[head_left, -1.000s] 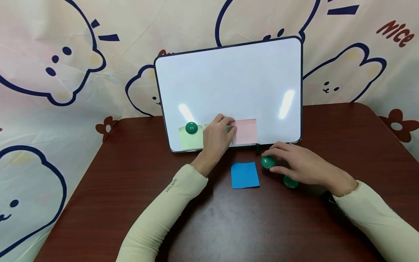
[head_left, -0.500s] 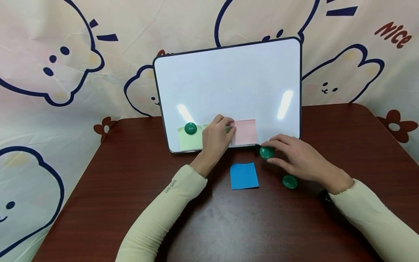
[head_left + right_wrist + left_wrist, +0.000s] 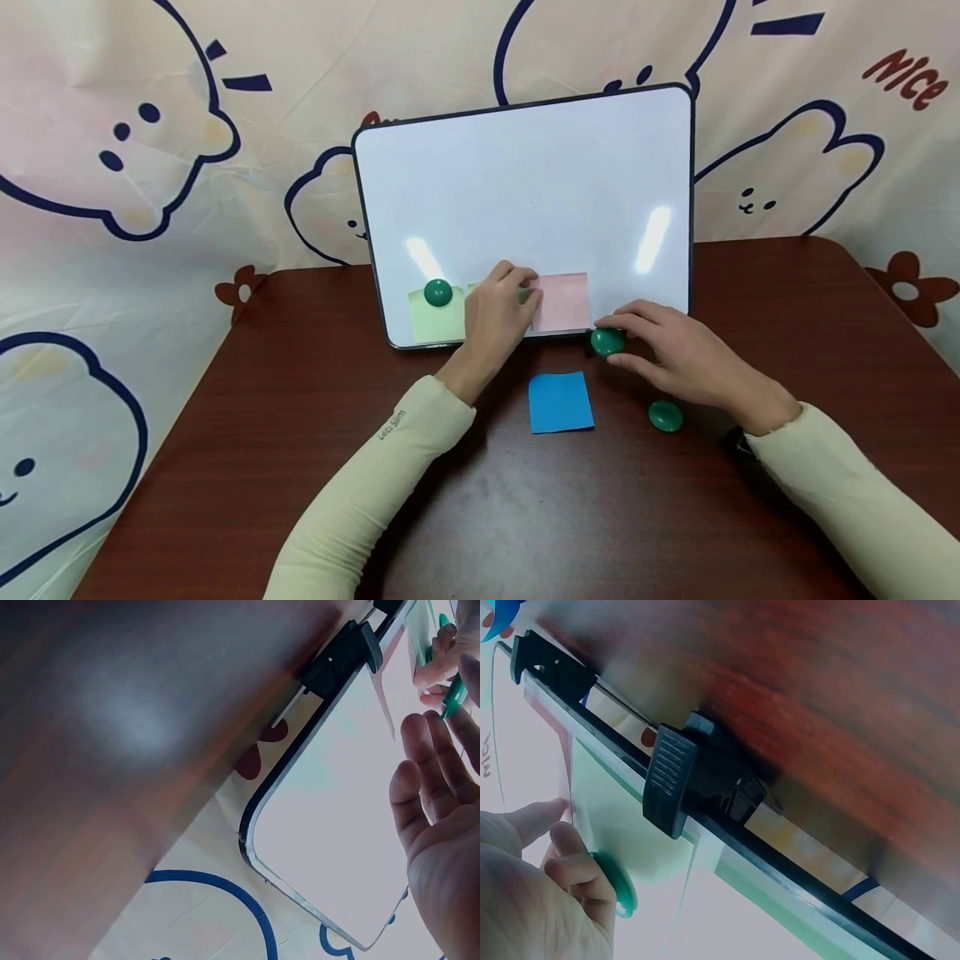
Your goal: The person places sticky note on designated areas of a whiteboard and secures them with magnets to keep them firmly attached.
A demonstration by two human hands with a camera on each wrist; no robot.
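Observation:
My left hand [image 3: 495, 308] has its fingertips at the left edge of a pink sticky note [image 3: 562, 302] on the whiteboard [image 3: 525, 192], pinching it there. In the left wrist view its curled fingers lie beside a green round magnet [image 3: 622, 889] on a green sticky note [image 3: 630, 825], which the hand mostly covers in the head view. Another green sticky note [image 3: 437, 327] sits under a round magnet [image 3: 438, 292] at the board's lower left. My right hand [image 3: 678, 354] pinches a green round magnet [image 3: 607, 342] between thumb and fingers, close to the board's lower edge.
A blue sticky note [image 3: 561, 404] and a loose green magnet [image 3: 665, 416] lie on the dark wooden table [image 3: 525, 533]. Black clips [image 3: 671, 780] grip the board's bottom edge. Behind the board hangs a printed cloth [image 3: 300, 67].
My right hand has lifted the magnet up and slightly left toward the board's lower edge, uncovering the loose magnet on the table. My left hand has stayed in place.

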